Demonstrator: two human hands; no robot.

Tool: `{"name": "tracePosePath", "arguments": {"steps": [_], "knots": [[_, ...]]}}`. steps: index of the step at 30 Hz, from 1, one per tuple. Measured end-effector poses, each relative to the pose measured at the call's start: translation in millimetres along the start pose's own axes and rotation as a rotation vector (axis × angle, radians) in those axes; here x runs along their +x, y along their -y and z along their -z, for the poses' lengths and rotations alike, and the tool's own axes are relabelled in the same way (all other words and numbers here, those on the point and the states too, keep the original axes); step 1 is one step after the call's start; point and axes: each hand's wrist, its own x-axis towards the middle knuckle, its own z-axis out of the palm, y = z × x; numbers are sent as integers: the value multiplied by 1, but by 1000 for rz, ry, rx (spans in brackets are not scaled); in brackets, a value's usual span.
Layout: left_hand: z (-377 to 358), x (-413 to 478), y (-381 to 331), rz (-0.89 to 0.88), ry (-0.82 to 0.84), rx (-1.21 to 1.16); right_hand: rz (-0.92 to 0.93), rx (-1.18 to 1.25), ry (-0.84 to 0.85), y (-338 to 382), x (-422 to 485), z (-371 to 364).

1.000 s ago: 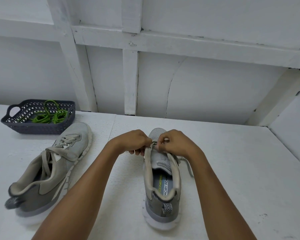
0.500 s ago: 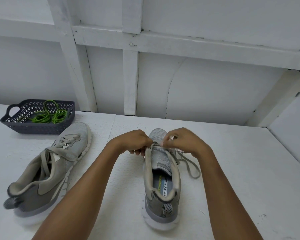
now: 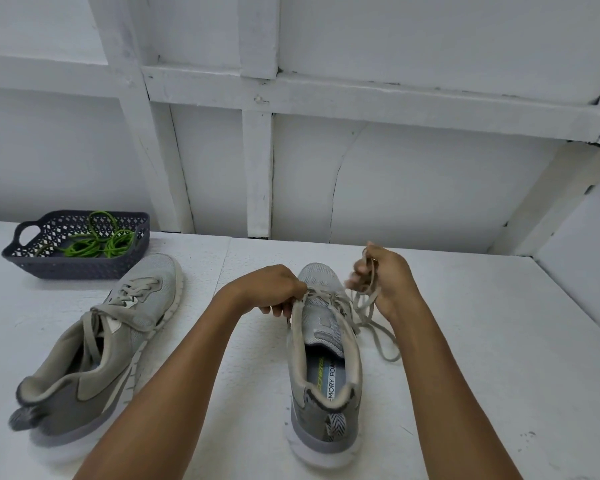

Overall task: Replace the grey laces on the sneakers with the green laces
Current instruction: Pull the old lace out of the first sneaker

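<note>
- White table [image 3: 465,341] in front of you, white panelled wall [image 3: 430,185] behind it.
- Your left hand [image 3: 271,289] has its fingers curled on the left edge of the upright sneaker [image 3: 321,341], right by the top eyelets, pinning it to the table.
- Your right hand [image 3: 388,282] is up beside the toe, fingers closed round the grey lace [image 3: 371,320]; the fingertips are blurred.
- That lace runs loose from the eyelets and loops down onto the table at the shoe's right.
- The second sneaker [image 3: 94,358] lies tilted on its side to the left, laced in grey.
- Green laces [image 3: 94,249] sit coiled in the dark basket [image 3: 125,265] at the far left, just behind that shoe.
</note>
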Motion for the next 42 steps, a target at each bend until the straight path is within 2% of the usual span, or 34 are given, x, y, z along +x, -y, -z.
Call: {"name": "tracePosePath", "arguments": {"steps": [3,6,9,12,15,20,24,29,32,34,37,39,42], "knots": [[0,2,-2,10,-3,38,79,-122,-150,0,0,10],[-1,4,-5,11,-11,107,148,-535,-193,7,-3,23],[-3,11,-8,-64,-101,238,123,-965,-77,10,-12,28],[-9,20,-12,-175,-203,348,12,-1176,120,5,-20,20],[-15,27,-20,-230,-195,457,-42,-1309,161,-6,-21,12],[-22,36,-31,-301,-206,707,-81,-1156,98,-5,-24,6],[-26,41,-32,-399,-241,773,-78,-1065,72,-1,-26,7],[-15,34,-14,-380,-383,569,-103,-993,64,-4,-25,13],[-2,31,1,-225,-604,309,-109,-1027,85,-7,-22,16],[7,31,11,-114,-693,250,-111,-1051,88,-9,-20,17],[10,31,18,-105,-557,265,-122,-1080,91,-11,-18,17],[8,28,11,-234,-439,236,-120,-1091,93,-10,-17,17],[2,22,-8,-420,-365,214,-87,-1137,83,-9,-17,16]]}}
